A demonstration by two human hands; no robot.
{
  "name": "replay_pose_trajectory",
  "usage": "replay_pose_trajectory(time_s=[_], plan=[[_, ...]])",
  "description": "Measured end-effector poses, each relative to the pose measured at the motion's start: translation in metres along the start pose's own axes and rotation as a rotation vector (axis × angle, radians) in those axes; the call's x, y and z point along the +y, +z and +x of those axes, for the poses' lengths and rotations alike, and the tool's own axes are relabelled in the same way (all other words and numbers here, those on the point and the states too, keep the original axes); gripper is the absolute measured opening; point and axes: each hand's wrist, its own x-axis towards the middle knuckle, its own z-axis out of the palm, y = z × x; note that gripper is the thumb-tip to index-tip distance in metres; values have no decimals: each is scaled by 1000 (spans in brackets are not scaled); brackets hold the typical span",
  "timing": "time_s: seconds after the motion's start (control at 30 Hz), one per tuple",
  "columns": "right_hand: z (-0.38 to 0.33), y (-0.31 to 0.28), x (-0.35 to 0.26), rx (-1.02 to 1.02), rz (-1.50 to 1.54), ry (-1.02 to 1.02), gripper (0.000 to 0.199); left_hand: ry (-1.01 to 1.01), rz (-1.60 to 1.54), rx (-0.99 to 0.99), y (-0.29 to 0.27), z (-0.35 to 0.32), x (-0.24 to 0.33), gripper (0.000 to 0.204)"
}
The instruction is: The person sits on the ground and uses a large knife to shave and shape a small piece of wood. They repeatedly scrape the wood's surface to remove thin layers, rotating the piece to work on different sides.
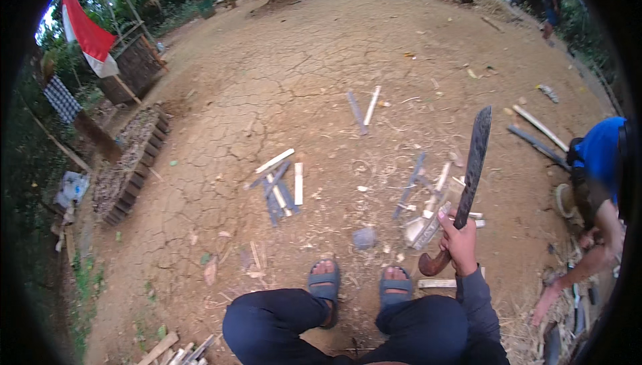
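My right hand (461,244) is wrapped round the curved brown wooden handle of a machete (477,161). Its long dark blade points up and away from me, tilted slightly right. Just beyond the fist, on the ground, a pale wooden block (425,231) lies beside split sticks (442,177) and a thin dark strip (409,184); I cannot tell whether the thumb touches the block. A short pale stick (437,283) lies below the wrist. My left hand is out of view.
At the right a person in a blue shirt (600,154) crouches, one arm (588,268) reaching down near tools. Wood strips (299,184) lie in a cluster left of centre. A grey stone (364,238) sits ahead of my sandals. A red and white flag (90,34) stands far left.
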Motion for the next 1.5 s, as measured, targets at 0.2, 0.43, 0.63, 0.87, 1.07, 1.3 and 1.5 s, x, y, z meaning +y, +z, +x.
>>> replay_pose_trajectory(time_s=[0.2,0.43,0.63,0.87,1.07,1.3,1.5], plan=[[-35,-11,-79,76,-23,-121,24,15,-31,7,-9,-12,1,46],[-95,14,-115,29,73,-177,38,23,-43,-17,-10,-20,2,47],[-120,38,-113,-17,99,-113,24,10,-64,-35,-7,-21,4,49],[-118,51,-109,-63,94,-52,21,-54,-77,-79,-9,-35,-8,50],[-77,47,-108,-58,44,10,23,-243,-10,-297,-17,-77,-29,52],[-3,90,-108,-347,141,145,22,232,632,-586,-129,-112,46,54],[32,113,-63,-491,-124,190,29,837,262,688,-147,7,214,26]])
